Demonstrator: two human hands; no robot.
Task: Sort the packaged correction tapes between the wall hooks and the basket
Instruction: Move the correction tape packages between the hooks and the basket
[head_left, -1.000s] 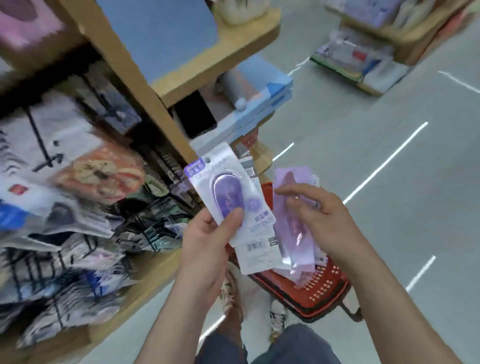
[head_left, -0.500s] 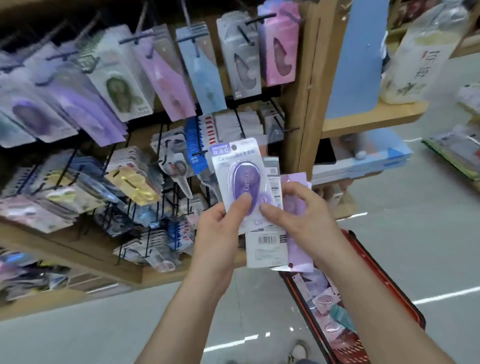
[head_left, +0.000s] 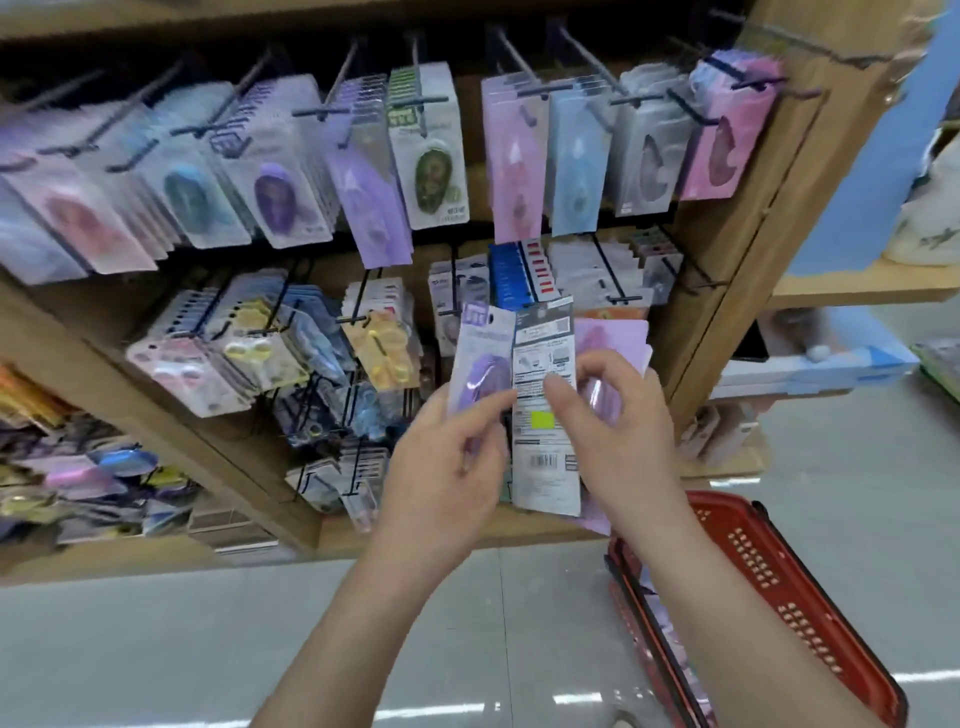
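My left hand (head_left: 447, 457) pinches a purple packaged correction tape (head_left: 478, 358) at its lower edge. Beside it my right hand (head_left: 618, 431) holds a pack turned back side out, with a barcode (head_left: 545, 415), and a pink-purple pack (head_left: 613, 343) behind that one. The three packs are fanned in front of the lower hooks. The top row of wall hooks (head_left: 426, 98) carries hanging correction tapes in purple, green, blue and pink. The red basket (head_left: 779, 587) stands on the floor at lower right, with packs inside it.
A wooden display frame (head_left: 727, 270) borders the hooks on the right. Lower hooks (head_left: 363, 322) hold scissors and other stationery. A side shelf (head_left: 857, 291) with blue boxes juts out at right. Grey floor lies below.
The view has swung from the basket and floor up to the hook wall. My hands have risen with the packs, and the middle pack is more exposed, back side out.
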